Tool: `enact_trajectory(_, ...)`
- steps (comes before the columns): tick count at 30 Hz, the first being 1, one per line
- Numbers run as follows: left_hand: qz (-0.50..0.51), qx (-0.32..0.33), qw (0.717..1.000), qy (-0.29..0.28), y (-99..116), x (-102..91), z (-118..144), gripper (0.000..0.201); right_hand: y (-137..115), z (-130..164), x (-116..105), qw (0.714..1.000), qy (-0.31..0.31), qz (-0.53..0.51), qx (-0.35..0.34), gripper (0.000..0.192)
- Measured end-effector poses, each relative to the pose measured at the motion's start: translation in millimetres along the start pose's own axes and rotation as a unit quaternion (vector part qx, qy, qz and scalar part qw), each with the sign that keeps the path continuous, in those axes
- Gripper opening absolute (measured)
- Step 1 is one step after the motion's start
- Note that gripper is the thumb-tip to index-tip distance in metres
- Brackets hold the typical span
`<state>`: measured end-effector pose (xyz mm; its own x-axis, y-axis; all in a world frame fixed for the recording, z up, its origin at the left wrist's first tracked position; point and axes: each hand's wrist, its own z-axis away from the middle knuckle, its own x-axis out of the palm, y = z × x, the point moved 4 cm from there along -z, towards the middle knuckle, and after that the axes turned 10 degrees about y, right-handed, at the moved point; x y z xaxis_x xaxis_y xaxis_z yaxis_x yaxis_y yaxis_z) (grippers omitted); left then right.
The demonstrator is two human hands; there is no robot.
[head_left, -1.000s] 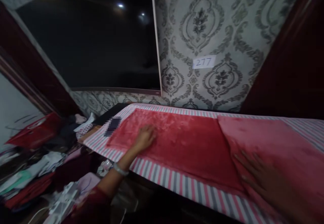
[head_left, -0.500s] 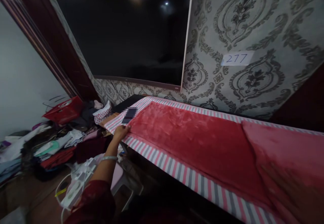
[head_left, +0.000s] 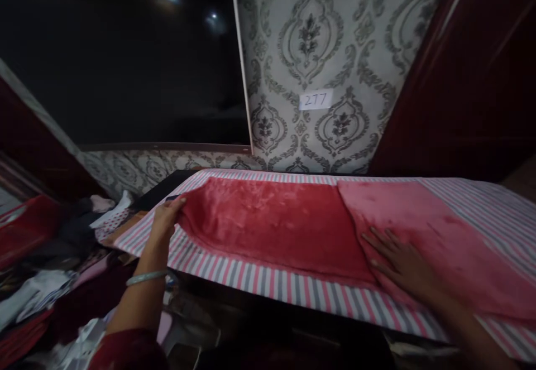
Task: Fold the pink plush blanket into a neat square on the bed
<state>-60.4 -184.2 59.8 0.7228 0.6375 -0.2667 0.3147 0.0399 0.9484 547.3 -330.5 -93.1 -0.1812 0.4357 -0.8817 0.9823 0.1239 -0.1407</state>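
A red plush cloth (head_left: 272, 225) lies spread over a striped cover (head_left: 268, 280). Its right part is a paler pink section (head_left: 402, 202), with an edge running across where the two shades meet. My left hand (head_left: 165, 216) pinches the near left corner of the cloth and holds it a little off the cover. On the pink section my right hand (head_left: 397, 261) rests palm down, fingers spread, close to that edge. Just behind my left hand a dark flat object (head_left: 172, 197) shows, mostly hidden.
Heaped clothes (head_left: 37, 297) and a red bag (head_left: 25, 230) are at the left. A large television (head_left: 159, 68) hangs above the striped surface, beside patterned wallpaper (head_left: 310, 41) bearing a paper marked 277 (head_left: 316, 99). Dark red panelling (head_left: 460, 96) stands at the right.
My view has turned right. My left hand has raised the cloth's left corner and drawn it up. My right hand, blurred before, now shows clearly, spread on the pink section.
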Motion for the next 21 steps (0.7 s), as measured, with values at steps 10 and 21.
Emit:
enact_trajectory(10, -0.208, 0.437, 0.837, -0.255, 89.3, 159.5, 195.5, 0.016, -6.7, -6.4, -6.9, 0.999, -0.046, -0.008, 0.02, 0.065)
enact_trajectory(21, -0.149, 0.559, 0.781, -0.236, -3.1, 161.4, 256.5, 0.025, -25.9, -47.3, -39.1, 0.973, 0.099, -0.191, 0.081, 0.057)
